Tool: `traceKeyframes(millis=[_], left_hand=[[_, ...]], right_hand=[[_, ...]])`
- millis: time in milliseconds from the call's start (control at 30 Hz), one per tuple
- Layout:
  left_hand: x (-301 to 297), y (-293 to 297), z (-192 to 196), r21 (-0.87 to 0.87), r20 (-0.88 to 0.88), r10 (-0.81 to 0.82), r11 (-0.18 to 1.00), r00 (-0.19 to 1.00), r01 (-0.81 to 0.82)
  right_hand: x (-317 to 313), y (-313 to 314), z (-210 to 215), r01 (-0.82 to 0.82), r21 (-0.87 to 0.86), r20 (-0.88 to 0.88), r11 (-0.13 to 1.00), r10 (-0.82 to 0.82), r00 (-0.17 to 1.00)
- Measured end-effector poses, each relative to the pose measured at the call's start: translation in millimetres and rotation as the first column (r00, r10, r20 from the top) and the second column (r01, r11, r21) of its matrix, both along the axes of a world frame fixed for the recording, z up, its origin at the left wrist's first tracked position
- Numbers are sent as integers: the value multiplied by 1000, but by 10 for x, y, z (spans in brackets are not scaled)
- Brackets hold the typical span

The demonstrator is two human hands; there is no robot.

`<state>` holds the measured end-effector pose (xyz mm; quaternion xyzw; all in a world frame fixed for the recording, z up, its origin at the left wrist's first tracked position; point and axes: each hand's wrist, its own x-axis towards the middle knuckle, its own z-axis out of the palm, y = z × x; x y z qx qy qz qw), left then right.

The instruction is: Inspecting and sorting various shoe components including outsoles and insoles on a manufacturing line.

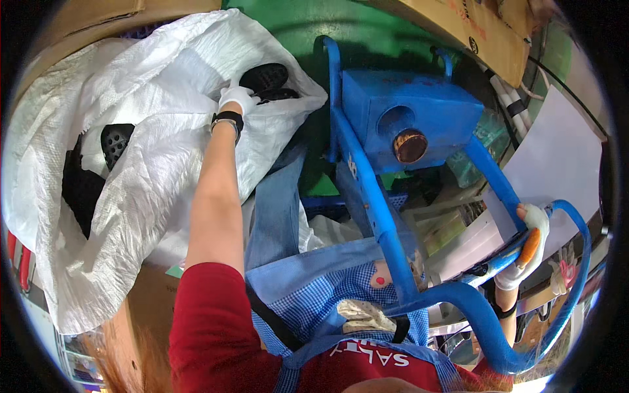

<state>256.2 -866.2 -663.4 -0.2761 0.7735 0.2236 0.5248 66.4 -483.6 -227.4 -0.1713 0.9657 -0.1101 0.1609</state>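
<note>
My left hand [239, 99], in a white glove with a dark watch at the wrist, is closed at the near edge of a pair of black perforated shoes [263, 77]. Its fingertips are partly hidden. The shoes lie at the mouth of a large white woven sack [151, 216]. On the right, my gloved right hand [534, 245] wraps around a tube of a blue metal frame [377, 203]. An orange oval piece [528, 247] shows against that glove; whether it is part of the glove or a separate item, I cannot tell.
More black shoes [116, 144] show through an opening in the sack. A blue metal box [419, 108] with a round rusty-edged pipe sits in the frame ahead. Cardboard [472, 33] lies at the far right, above a white sheet [550, 157]. The floor [295, 33] is green.
</note>
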Motion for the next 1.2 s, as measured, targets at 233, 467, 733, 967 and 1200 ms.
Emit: traceKeyframes(millis=[233, 467, 733, 967, 1200], left_hand=[[237, 60, 4, -81, -269, 56, 993, 961, -81], [374, -187, 217, -73, -439, 21, 996, 898, -58], [219, 9, -19, -23, -124, 201, 979, 972, -205], [323, -142, 202, -1, -416, 172, 982, 893, -189], [207, -520, 1355, 128, -790, 329, 914, 518, -385]], right_hand=[[14, 38, -25, 3, -17, 14, 1000, -3, 1000], [11, 17, -19, -109, -76, -51, 991, 105, 993], [29, -45, -9, -85, -45, -19, 995, 84, 996], [54, -37, 1, -108, -66, -13, 992, 107, 994], [11, -125, -88, -284, -149, -117, 947, 268, 956]])
